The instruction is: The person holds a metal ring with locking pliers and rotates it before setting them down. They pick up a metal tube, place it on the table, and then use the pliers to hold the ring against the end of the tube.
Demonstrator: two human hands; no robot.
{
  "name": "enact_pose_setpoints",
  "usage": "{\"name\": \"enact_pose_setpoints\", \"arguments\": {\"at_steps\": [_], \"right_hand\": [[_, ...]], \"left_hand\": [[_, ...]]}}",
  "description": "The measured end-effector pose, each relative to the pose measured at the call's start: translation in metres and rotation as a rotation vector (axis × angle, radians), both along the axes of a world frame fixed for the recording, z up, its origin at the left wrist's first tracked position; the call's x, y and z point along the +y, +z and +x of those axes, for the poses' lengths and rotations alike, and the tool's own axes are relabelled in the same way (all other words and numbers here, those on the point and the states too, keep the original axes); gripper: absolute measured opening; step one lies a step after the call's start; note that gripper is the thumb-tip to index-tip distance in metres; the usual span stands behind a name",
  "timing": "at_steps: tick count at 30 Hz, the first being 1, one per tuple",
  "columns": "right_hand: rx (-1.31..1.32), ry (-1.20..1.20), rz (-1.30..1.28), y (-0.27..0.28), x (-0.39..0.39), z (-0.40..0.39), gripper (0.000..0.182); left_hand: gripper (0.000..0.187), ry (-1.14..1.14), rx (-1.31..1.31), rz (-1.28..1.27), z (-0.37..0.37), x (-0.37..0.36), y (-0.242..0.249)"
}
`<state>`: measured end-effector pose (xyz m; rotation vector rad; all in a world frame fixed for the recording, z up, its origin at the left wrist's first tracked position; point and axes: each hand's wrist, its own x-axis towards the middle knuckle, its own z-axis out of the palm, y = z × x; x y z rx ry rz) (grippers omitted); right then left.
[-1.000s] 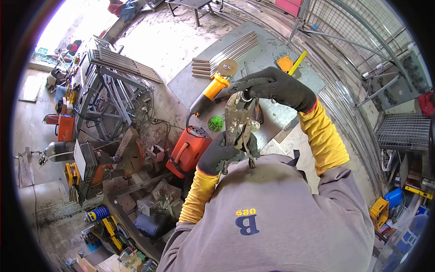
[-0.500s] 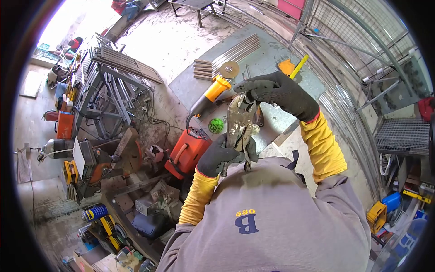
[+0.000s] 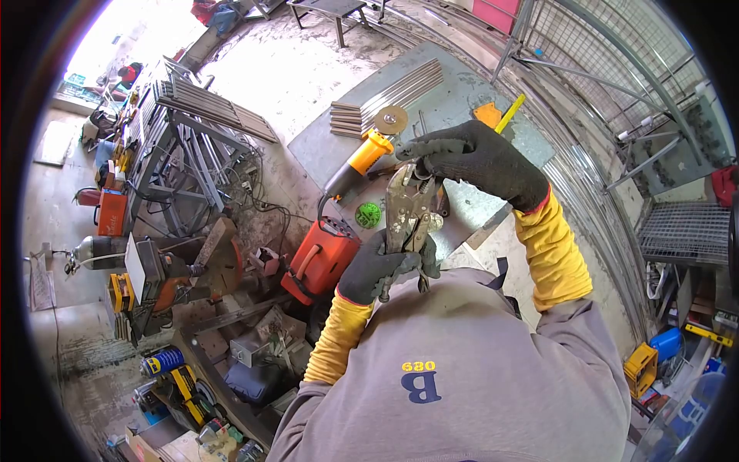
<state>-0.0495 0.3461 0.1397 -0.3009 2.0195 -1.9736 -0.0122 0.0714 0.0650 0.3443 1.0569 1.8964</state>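
Landmark: locking pliers [image 3: 405,206], held upright in front of the person's chest, over the near edge of the metal desk [image 3: 454,92].
Left hand [image 3: 379,266]: black glove, fingers wrapped shut around the lower handles of the locking pliers; the adjusting screw end pokes out below the fist.
Right hand [image 3: 479,158]: black glove, at the top of the locking pliers; fingertips [image 3: 422,151] pinched at the jaw end, touching it. A small metal piece seems to sit there, too hidden by the glove to name.
Pliers jaws: mostly covered by the right hand; whether they are clamped I cannot tell.
Sleeves: yellow on both forearms, grey shirt behind the locking pliers.
Angle grinder [image 3: 362,158]: yellow and black, lying on the desk just left of the pliers' head, disc [image 3: 390,120] facing up beyond it.
Green round object [image 3: 368,213]: on the desk, just left of the pliers' middle.
Steel bars [image 3: 385,96]: stacked flat, well beyond the locking pliers, past the grinder disc.
Orange piece and yellow stick [image 3: 496,114]: on the desk, beyond the right hand.
Orange welding machine [image 3: 319,258]: on the floor, left of the left hand, near it.
Spray can [image 3: 163,360]: blue and yellow, far down-left of the locking pliers among clutter.
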Motion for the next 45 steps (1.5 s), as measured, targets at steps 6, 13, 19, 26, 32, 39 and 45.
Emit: {"name": "enact_pose_setpoints", "arguments": {"at_steps": [6,13,19,26,32,39,45], "right_hand": [[0.056,-0.037,-0.026,-0.009,-0.005,0.002,0.037],[0.091,-0.045,-0.051,-0.011,-0.006,0.004,0.035],[0.124,-0.066,0.029,-0.012,-0.007,0.005,0.036],[0.053,-0.136,-0.053,-0.013,-0.016,0.012,0.036],[0.053,-0.116,-0.102,-0.016,-0.018,0.014,0.042],[-0.001,-0.208,-0.122,-0.012,-0.028,0.022,0.043],[0.014,-0.215,-0.130,-0.015,-0.029,0.023,0.042]], "left_hand": [[0.045,0.092,0.089,-0.246,0.003,-0.006,0.005],[0.049,0.061,0.046,-0.173,0.004,-0.004,0.005],[0.052,0.064,-0.003,-0.113,0.005,-0.001,0.001],[0.056,0.040,-0.014,-0.157,0.001,-0.009,-0.005],[0.055,0.005,-0.060,0.013,0.002,-0.003,-0.012],[0.056,0.042,0.033,-0.242,0.002,-0.006,0.005],[0.050,0.066,0.053,-0.091,0.007,-0.001,-0.007]]}}
